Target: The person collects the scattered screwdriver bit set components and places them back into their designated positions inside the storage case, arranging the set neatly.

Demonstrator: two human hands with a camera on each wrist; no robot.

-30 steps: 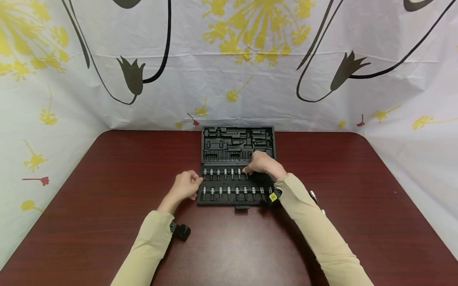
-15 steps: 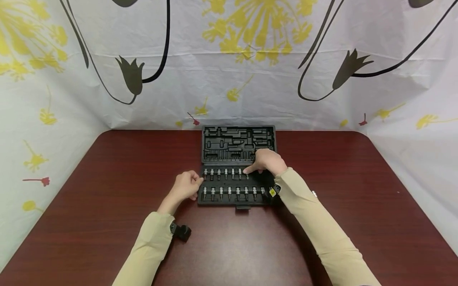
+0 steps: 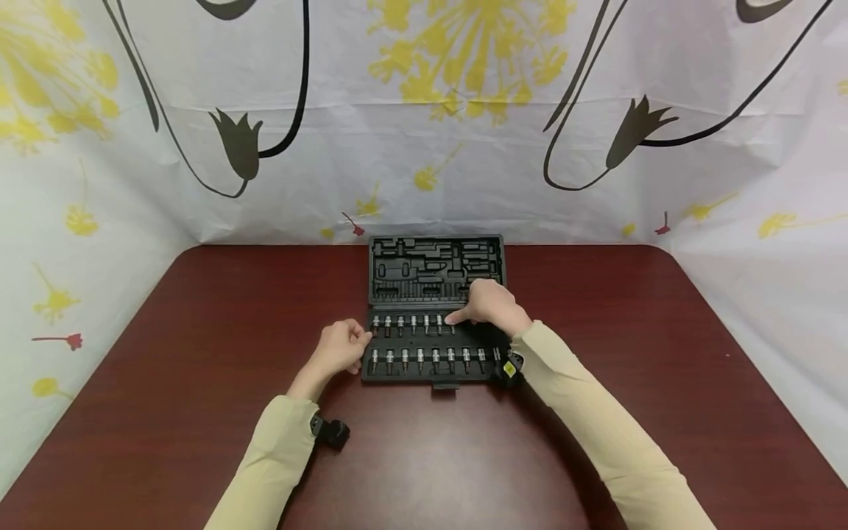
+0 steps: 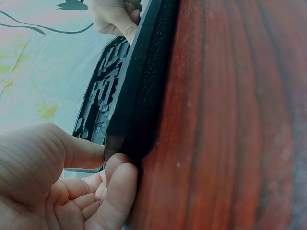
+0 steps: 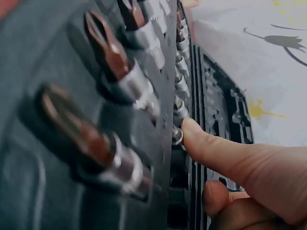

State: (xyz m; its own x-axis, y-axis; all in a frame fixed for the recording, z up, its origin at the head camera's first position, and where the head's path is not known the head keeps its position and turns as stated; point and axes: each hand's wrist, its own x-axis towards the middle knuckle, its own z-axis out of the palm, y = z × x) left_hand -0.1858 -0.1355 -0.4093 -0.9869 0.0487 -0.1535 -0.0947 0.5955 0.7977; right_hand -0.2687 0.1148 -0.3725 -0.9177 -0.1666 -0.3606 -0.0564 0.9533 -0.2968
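A black tool case [image 3: 414, 341] lies spread flat on the table, its base holding two rows of silver bit sockets [image 3: 420, 358]. My left hand [image 3: 339, 347] grips the left edge of the base between thumb and bent fingers, as the left wrist view confirms. Over the far row, my right hand [image 3: 492, 303] rests its extended thumb [image 5: 204, 136] against the last bit socket [image 5: 177, 136] in that row. The other right fingers are bent behind the thumb and partly hidden. In the near row, the right wrist view shows bits with cross-shaped tips up close.
The case's lid [image 3: 433, 269] leans back behind the base, with moulded hollows inside. Slots at the right end of the far row sit under my right hand. A dark red table [image 3: 265, 294] surrounds the case, and a patterned white cloth [image 3: 424, 199] hangs behind.
My right fingers have drawn back from the bit socket, leaving the thumb against it. The right sleeve now covers the loose bit sockets seen beside it earlier. My left hand keeps its hold.
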